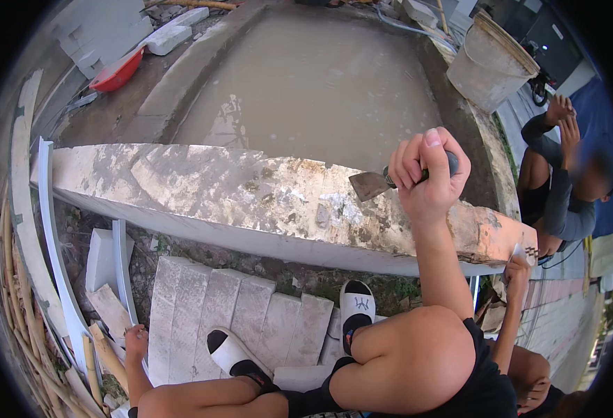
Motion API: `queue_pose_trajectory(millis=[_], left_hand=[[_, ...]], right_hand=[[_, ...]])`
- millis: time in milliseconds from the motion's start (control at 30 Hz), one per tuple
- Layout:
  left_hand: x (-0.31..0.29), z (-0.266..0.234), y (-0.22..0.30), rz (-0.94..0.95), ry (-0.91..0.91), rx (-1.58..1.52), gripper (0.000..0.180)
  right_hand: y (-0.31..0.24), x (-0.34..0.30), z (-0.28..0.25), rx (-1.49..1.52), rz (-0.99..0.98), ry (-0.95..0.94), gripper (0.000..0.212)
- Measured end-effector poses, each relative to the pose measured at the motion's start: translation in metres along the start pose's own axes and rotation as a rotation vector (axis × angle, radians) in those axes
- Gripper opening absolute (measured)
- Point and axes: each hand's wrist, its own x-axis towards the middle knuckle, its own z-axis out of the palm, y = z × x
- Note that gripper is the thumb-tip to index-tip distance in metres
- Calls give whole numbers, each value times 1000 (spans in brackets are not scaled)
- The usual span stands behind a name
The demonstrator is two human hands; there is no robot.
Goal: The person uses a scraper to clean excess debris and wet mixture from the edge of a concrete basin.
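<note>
My right hand is closed round the dark handle of a small scraper. Its flat metal blade points left over the top of a low, plaster-stained wall. A small loose chip lies on the wall to the left of the blade. Down at the lower left, my left hand is beside my knee, its fingers curled. It overlaps the end of a grey-blue strip; whether it grips the strip is hidden.
Murky water fills the basin beyond the wall. A co-worker's hand presses a pale tool to the wall's right end. Another person squats at right, near a dirty bucket. Pale blocks lie underfoot; bamboo poles lean left. A red basin sits far left.
</note>
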Motion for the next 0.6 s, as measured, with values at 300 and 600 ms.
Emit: queue_pose_trajectory(millis=[300, 600], left_hand=[[4, 13, -21, 20, 10, 31, 31], [22, 16, 47, 85, 24, -27, 28]], right_hand=[[31, 2, 4, -154, 148, 75, 36], [12, 10, 10, -207, 35, 5, 34]])
